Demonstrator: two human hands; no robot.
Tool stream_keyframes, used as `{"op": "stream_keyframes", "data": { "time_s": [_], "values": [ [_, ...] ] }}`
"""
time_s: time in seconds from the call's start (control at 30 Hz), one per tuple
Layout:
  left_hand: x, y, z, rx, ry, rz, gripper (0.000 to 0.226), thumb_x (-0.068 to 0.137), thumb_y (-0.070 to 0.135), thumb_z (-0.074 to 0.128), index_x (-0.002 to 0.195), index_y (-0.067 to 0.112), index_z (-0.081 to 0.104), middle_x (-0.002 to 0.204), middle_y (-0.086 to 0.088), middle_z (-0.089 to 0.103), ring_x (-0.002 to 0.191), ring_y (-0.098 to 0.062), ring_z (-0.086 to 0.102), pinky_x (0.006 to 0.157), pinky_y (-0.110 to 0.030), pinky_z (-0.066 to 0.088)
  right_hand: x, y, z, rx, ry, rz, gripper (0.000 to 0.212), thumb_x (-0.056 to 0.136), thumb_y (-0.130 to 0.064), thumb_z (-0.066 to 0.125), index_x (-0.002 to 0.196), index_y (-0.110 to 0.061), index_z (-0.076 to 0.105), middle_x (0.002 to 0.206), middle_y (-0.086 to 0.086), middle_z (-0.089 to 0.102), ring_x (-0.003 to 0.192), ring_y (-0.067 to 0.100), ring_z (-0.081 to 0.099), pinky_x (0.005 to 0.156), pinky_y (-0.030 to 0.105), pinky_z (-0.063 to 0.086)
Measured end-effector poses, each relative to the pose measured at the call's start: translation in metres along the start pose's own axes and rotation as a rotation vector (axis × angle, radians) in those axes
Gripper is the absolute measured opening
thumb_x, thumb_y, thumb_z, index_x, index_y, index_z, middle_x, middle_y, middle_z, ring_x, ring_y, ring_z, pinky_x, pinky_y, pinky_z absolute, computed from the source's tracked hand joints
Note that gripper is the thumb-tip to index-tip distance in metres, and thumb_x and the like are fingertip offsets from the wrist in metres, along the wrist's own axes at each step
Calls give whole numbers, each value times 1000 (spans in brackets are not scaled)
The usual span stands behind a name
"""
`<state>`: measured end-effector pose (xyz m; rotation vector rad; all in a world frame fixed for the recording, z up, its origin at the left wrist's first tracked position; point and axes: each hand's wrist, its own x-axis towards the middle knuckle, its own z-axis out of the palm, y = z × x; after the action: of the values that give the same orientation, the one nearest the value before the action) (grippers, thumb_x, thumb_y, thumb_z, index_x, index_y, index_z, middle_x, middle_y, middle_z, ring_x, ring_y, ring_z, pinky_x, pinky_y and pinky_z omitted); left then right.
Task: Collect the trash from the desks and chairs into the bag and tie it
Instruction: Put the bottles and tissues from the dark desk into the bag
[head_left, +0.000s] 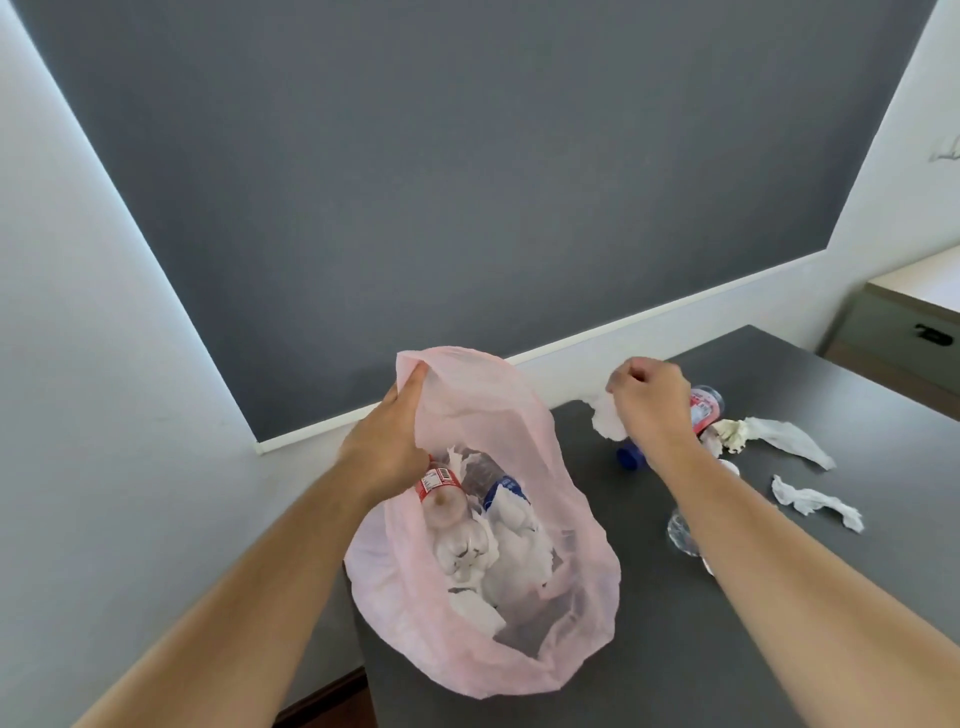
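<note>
Looking down thru the head cam, I see the biggest thing first: a dark grey wall panel (441, 182) w/ white trim, filling the top of the view. Below it, a dark grey desk (872, 410) runs from bottom centre to the right. A drawer unit (893, 332) w/ a black handle sits past the desk's far right end.

The pink bag (587, 582) is at the desk's left end, mouth open toward me, bottom sagging on the desktop. Inside it: white tissue wads (514, 566), a red-label bottle (441, 493) and a blue-label bottle (498, 488), side by side near the left wall of the bag.

My left hand (387, 441) holds the bag's rim at the far left, thumb and fingers closed on the plastic, lifting that edge up. My right hand (652, 402) is over the desk just right of the bag, fingers curled in and pinching a white tissue (605, 421) that hangs below the knuckles; can't tell if its end touches the desk.

On the desk: a 2nd red-label bottle (705, 408) lying just behind the right hand, a clear bottle (680, 532) mostly hidden under my right forearm, a long crumpled tissue (779, 436) next to the red-label one, a smaller tissue (815, 501) nearer me, and a blue cap (630, 457) below the right wrist.
</note>
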<state>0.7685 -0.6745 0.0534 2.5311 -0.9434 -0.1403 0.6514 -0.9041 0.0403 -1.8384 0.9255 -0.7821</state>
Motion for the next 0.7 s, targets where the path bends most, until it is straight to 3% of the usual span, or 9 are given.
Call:
{"op": "stream_keyframes", "data": {
  "time_s": [0.13, 0.23, 0.27, 0.33, 0.4, 0.47, 0.6, 0.63, 0.7],
  "values": [
    [-8, 13, -10, -113, -35, 54, 94, 69, 2, 60, 145, 34, 12, 112, 4, 46, 69, -8, 48, 49, -25, 35, -39, -47, -14, 198, -191, -159, 35, 74, 1, 46, 44, -17, 50, 41, -10, 41, 41, 4, 35, 40, 16, 29],
    [-15, 24, -14, -180, -29, 92, 83, 70, 2, 58, 136, 39, 24, 100, 12, 49, 75, -4, 52, 54, -25, 43, -72, -42, 4, 108, -334, -228, 31, 74, 3, 49, 51, -15, 58, 47, -12, 48, 45, 0, 40, 49, 18, 36],
    [-18, 28, -15, -210, -36, 103, 80, 70, 3, 58, 132, 43, 27, 100, 15, 51, 80, -6, 54, 58, -26, 47, -82, -34, 12, 29, -406, -238, 28, 76, 2, 50, 59, -16, 63, 56, -11, 55, 51, -3, 47, 56, 19, 41],
    [-25, 36, -14, -276, -60, 137, 76, 70, 5, 60, 121, 53, 31, 99, 27, 53, 87, 0, 56, 61, -18, 49, -99, -13, 25, -156, -700, -181, 23, 81, -10, 55, 90, -26, 68, 97, -9, 65, 89, 4, 59, 77, 23, 47],
    [-33, 44, -13, -330, -78, 163, 76, 69, 9, 62, 110, 65, 32, 101, 38, 50, 88, 13, 53, 57, -8, 43, -104, 9, 23, -340, -894, -142, 37, 85, -27, 59, 119, -39, 57, 134, -16, 50, 120, 8, 45, 100, 25, 37],
    [-37, 51, -12, -388, -88, 138, 76, 65, 12, 64, 106, 68, 33, 100, 39, 50, 90, 12, 53, 61, -12, 43, -96, 17, 9, -362, -746, -260, 34, 86, -30, 61, 118, -41, 58, 137, -20, 48, 119, 2, 41, 110, 30, 32],
    [-32, 60, 1, -471, -94, 67, 81, 59, 12, 58, 115, 63, 29, 95, 34, 49, 94, -3, 54, 63, -20, 44, -48, 26, -38, -415, -217, -381, 25, 88, -20, 55, 108, -30, 63, 126, -10, 57, 120, 15, 47, 104, 34, 38],
    [-30, 63, 5, -474, -92, 62, 82, 61, 10, 57, 119, 60, 28, 96, 32, 48, 93, -4, 54, 62, -20, 44, -34, 34, -50, -490, -163, -348, 30, 89, -18, 53, 116, -29, 61, 132, -6, 52, 125, 21, 44, 103, 36, 38],
    [-23, 73, 13, -468, -89, 53, 85, 64, 7, 54, 128, 55, 25, 96, 26, 49, 89, -2, 53, 60, -22, 45, -12, 56, -70, -723, -225, -192, 47, 90, -18, 50, 135, -30, 46, 149, 0, 35, 136, 32, 32, 105, 42, 37]
  ]
}}
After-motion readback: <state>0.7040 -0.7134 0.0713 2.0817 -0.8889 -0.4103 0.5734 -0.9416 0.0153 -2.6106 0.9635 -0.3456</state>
